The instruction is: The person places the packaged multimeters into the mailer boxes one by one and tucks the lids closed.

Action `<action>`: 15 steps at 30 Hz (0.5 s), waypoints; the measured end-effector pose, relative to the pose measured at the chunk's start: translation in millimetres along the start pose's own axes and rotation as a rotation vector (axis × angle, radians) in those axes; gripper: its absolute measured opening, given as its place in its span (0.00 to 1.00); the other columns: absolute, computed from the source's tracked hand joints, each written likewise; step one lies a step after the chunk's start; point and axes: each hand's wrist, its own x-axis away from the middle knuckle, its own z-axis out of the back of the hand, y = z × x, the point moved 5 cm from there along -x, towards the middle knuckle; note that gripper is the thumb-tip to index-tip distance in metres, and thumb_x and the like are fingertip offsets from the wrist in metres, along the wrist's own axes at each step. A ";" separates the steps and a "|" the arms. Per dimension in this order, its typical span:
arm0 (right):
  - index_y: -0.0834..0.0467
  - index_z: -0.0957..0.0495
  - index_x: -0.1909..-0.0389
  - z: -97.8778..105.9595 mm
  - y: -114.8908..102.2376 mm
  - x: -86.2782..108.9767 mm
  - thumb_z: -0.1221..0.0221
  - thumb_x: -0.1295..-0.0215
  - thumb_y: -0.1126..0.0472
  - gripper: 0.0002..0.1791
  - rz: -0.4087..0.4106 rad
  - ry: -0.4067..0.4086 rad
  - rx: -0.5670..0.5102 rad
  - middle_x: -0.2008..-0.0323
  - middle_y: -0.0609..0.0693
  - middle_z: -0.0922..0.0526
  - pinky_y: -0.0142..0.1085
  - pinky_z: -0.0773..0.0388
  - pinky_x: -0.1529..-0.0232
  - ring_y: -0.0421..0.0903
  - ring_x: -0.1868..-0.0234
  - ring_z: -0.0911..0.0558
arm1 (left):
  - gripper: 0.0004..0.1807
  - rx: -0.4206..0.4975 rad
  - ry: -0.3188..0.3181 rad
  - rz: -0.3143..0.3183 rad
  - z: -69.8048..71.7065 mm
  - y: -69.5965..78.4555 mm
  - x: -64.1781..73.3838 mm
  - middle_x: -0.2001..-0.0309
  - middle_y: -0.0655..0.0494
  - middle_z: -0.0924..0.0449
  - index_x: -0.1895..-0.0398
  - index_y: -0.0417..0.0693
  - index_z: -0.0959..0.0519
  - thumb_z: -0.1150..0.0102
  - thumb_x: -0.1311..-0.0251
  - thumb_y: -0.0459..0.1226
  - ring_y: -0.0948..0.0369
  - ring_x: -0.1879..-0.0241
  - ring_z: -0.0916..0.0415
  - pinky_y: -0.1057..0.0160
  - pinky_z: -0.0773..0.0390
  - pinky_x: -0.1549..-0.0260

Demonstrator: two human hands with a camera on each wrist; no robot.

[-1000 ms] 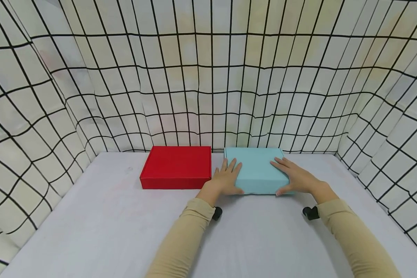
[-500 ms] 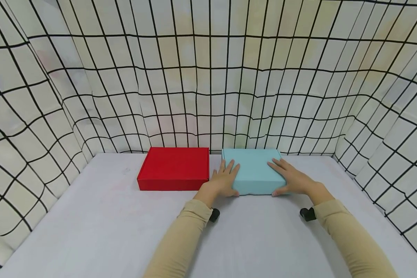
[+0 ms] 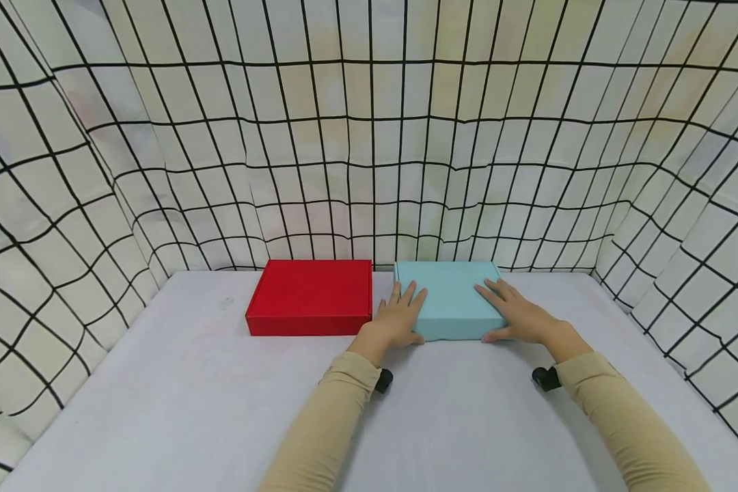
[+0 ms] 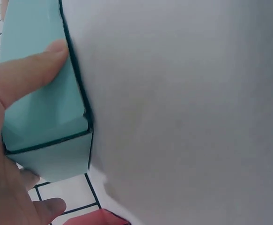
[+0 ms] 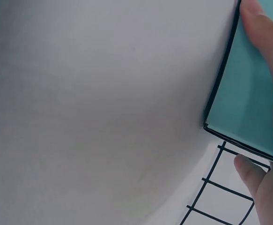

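A light blue flat cardboard box [image 3: 455, 301] lies closed on the white table, right of centre. My left hand [image 3: 396, 321] is at its left front corner, fingers spread over the top and side. In the left wrist view the thumb [image 4: 42, 68] lies across the front face. At the right front corner, my right hand [image 3: 525, 318] rests with fingers spread on the top edge and thumb low on the front. The right wrist view shows that thumb [image 5: 265, 35] against the box. Left of it lies a closed red box [image 3: 313, 297], its right side close to my left hand.
White cloth walls with black grid lines [image 3: 375, 137] enclose the back and both sides. Both boxes lie near the back edge of the white table [image 3: 221, 410]. A small dark wrist device [image 3: 546, 378] sits at my right cuff, and another [image 3: 384, 380] at my left.
The blue box's lower front edge appears slightly farther back relative to the red box. My left thumb has shifted a little left along the front. Both hands otherwise stay at the box's corners.
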 end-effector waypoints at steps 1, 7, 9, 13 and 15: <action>0.59 0.50 0.19 -0.3 -0.1 0.0 0.27 0.43 0.40 0.60 0.000 -0.003 -0.011 0.21 0.66 0.54 0.69 0.40 0.34 0.72 0.23 0.54 | 0.54 -0.003 -0.005 -0.002 -0.1 -0.7 -0.6 0.17 0.49 0.66 0.16 0.50 0.57 0.32 0.35 0.45 0.44 0.20 0.73 0.37 0.50 0.27; 0.61 0.51 0.19 -1.7 -1.8 -0.1 0.27 0.42 0.42 0.60 0.009 -0.018 -0.056 0.20 0.66 0.57 0.69 0.46 0.31 0.71 0.22 0.59 | 0.55 0.016 -0.038 -0.009 -1.8 -4.9 -2.3 0.17 0.49 0.68 0.16 0.50 0.59 0.31 0.35 0.41 0.44 0.20 0.74 0.37 0.52 0.27; 0.62 0.51 0.19 -1.1 -2.5 0.0 0.27 0.41 0.43 0.59 0.013 -0.013 -0.051 0.20 0.66 0.57 0.69 0.46 0.31 0.71 0.22 0.59 | 0.54 0.018 -0.033 -0.009 -1.8 -5.3 -2.4 0.17 0.49 0.67 0.16 0.50 0.58 0.32 0.35 0.41 0.45 0.20 0.74 0.37 0.52 0.27; 0.62 0.51 0.19 0.8 -4.8 1.0 0.28 0.40 0.43 0.58 0.016 -0.005 -0.048 0.20 0.67 0.57 0.69 0.47 0.30 0.72 0.22 0.59 | 0.53 0.017 -0.014 -0.011 -0.6 -3.5 -0.5 0.17 0.49 0.66 0.16 0.50 0.57 0.32 0.35 0.41 0.44 0.20 0.74 0.38 0.51 0.27; 0.62 0.51 0.19 1.6 -6.3 1.9 0.28 0.40 0.43 0.58 0.014 -0.010 -0.063 0.20 0.67 0.58 0.69 0.49 0.30 0.72 0.22 0.60 | 0.53 0.014 -0.006 -0.009 0.2 -2.2 0.8 0.17 0.49 0.66 0.16 0.50 0.57 0.32 0.34 0.40 0.44 0.20 0.74 0.38 0.50 0.27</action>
